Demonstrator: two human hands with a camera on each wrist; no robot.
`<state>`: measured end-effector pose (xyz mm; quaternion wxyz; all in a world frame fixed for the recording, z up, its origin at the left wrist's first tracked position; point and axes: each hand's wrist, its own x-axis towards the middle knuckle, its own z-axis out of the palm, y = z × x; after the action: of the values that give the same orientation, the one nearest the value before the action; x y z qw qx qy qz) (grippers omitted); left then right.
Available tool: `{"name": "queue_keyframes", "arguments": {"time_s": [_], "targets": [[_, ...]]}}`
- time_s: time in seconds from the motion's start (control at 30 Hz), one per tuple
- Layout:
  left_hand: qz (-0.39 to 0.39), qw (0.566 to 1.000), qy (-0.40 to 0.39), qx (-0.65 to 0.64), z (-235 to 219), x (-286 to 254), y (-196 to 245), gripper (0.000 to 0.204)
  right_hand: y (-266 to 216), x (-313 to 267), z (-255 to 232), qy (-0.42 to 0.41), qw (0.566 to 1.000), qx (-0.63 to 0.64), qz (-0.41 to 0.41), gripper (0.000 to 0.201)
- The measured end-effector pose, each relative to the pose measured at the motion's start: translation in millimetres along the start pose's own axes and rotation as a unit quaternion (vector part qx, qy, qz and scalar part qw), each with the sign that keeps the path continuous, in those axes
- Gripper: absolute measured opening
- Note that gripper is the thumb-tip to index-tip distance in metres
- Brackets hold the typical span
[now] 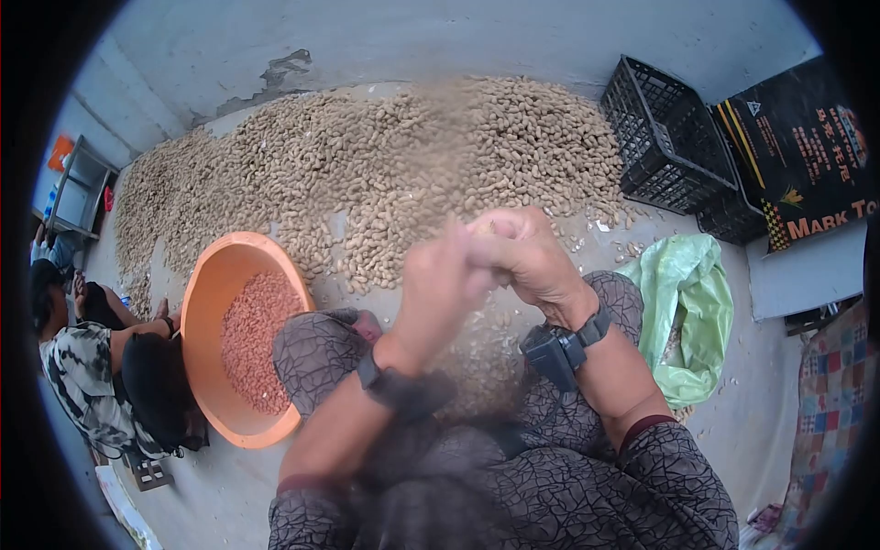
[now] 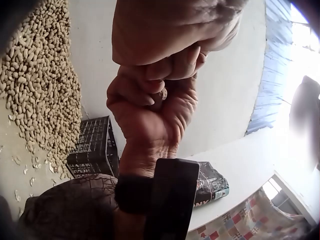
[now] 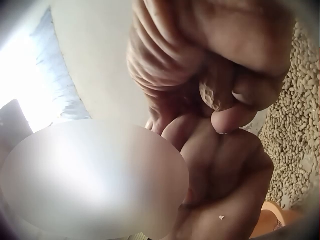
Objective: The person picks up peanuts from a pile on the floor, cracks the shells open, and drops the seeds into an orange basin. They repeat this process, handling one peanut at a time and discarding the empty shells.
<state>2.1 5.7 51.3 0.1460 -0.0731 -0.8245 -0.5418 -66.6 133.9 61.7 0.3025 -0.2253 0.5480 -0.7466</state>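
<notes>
Over my lap my left hand [image 1: 438,289] and right hand [image 1: 532,257] meet at the fingertips, the left blurred. In the right wrist view an unshelled peanut [image 3: 213,92] lies within the curled fingers of my right hand [image 3: 200,40]. My left hand [image 3: 220,170] is pressed up against it, its fingertips right at the peanut. The left wrist view shows a bit of peanut [image 2: 161,95] in the right palm, while the left fingers [image 2: 185,62] curl over the right ones and hide the pinch.
Unshelled peanuts [image 1: 367,183] spread along the wall. An orange basin [image 1: 206,302] of red kernels [image 1: 261,339] stands left, beside a seated person [image 1: 87,367]. To the right are a green bag [image 1: 706,321], a black crate [image 1: 660,137] and a dark sack [image 1: 797,147]. Shell bits [image 1: 490,348] lie between my knees.
</notes>
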Motion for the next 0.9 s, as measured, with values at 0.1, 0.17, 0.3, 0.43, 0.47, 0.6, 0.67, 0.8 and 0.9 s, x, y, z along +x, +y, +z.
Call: {"name": "queue_keyframes", "arguments": {"time_s": [0.1,0.17,0.3,0.43,0.47,0.6,0.67,0.8,0.9], "targets": [[-0.181,0.919,-0.005,-0.349,-1,8,2,0.051,7,6,-3,0.002,0.999,0.016,0.036,0.029],[-0.183,0.913,-0.039,-0.363,-6,10,-1,0.043,12,6,-2,0.007,1.0,-0.009,0.022,0.03],[-0.225,0.853,-0.021,-0.47,-3,12,4,0.036,7,3,-5,0.0,0.999,0.022,0.048,0.031],[-0.15,0.889,0.018,-0.431,4,13,4,0.032,-1,2,-6,0.005,0.997,0.069,0.032,0.028],[-0.134,0.897,0.036,-0.42,5,12,2,0.031,-2,1,-5,0.009,0.997,0.066,0.041,0.026],[-0.147,0.901,0.062,-0.404,8,12,-6,0.028,1,0,-5,0.028,0.996,0.068,0.05,0.022],[-0.133,0.917,0.064,-0.37,7,12,-4,0.026,4,0,-7,0.038,0.996,0.069,0.039,0.021],[-0.129,0.934,0.068,-0.325,6,13,-6,0.024,5,1,-9,0.06,0.996,0.055,0.033,0.018],[-0.115,0.946,0.065,-0.294,5,12,-9,0.023,4,0,-11,0.059,0.997,0.04,0.029,0.018]]}}
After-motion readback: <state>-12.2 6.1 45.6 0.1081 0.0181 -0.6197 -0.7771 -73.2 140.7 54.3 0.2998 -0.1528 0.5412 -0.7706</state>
